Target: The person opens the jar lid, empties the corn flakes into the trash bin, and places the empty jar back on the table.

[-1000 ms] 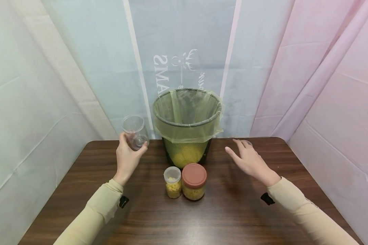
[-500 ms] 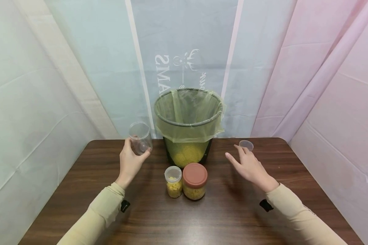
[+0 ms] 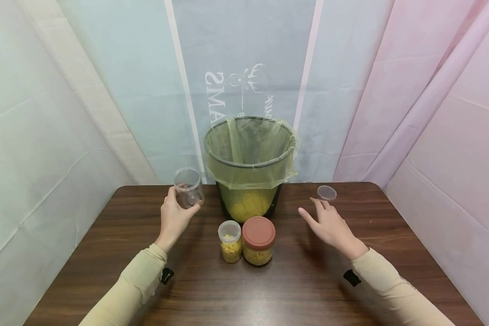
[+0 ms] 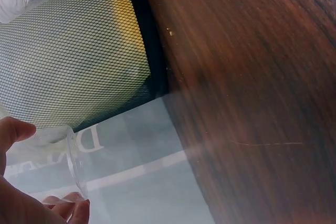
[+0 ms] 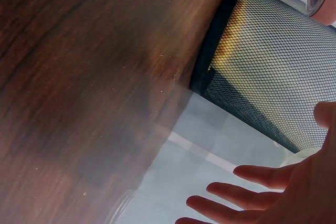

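My left hand (image 3: 174, 222) grips a clear plastic jar (image 3: 191, 188) by its lower part, thumb on one side and fingers on the other. The jar has no lid on it, looks empty and overlaps the table's back edge in the head view. In the left wrist view the fingertips curl at the rounded end of the jar (image 4: 55, 163). Over the right side of the table my right hand (image 3: 333, 229) hovers with spread fingers and holds nothing. Just beyond its fingertips a round clear lid (image 3: 327, 192) lies near the back edge.
A black mesh bin (image 3: 275, 194) with a yellowish-green liner (image 3: 244, 179) stands at the back middle. In front of it are a small jar (image 3: 230, 249) of yellow bits with a clear lid and a wider jar (image 3: 257, 256) with a reddish lid. Fabric hangs behind the table (image 3: 252, 294).
My left hand has brought the clear jar lower and to the right, toward the bin. My right hand has drawn back slightly, uncovering the round lid.
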The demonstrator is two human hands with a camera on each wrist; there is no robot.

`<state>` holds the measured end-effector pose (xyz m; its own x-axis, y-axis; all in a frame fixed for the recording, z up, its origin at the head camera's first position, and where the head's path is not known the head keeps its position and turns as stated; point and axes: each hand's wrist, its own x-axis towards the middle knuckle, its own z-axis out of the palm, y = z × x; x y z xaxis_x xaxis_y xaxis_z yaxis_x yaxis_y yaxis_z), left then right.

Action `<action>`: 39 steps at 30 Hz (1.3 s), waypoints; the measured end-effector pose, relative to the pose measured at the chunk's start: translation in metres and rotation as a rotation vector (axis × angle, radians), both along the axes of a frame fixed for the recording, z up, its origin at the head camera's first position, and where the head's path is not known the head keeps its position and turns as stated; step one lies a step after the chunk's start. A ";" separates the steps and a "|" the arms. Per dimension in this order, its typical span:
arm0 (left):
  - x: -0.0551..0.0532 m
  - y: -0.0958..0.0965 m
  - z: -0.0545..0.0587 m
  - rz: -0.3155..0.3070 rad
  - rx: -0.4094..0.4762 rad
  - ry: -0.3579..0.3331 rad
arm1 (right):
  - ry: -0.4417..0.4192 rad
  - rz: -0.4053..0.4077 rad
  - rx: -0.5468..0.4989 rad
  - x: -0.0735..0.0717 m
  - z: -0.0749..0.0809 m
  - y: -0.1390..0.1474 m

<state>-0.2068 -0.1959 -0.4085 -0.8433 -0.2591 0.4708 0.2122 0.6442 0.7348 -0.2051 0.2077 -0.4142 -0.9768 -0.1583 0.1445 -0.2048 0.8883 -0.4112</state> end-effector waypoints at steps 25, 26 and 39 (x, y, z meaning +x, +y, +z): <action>-0.017 -0.026 -0.018 0.031 -0.002 -0.114 | 0.032 -0.041 0.062 0.002 -0.012 0.015; -0.018 -0.026 -0.019 0.031 -0.004 -0.116 | 0.032 -0.044 0.062 0.002 -0.012 0.016; -0.036 -0.038 -0.018 0.098 -0.012 -0.162 | 0.014 -0.057 0.056 0.004 -0.014 0.023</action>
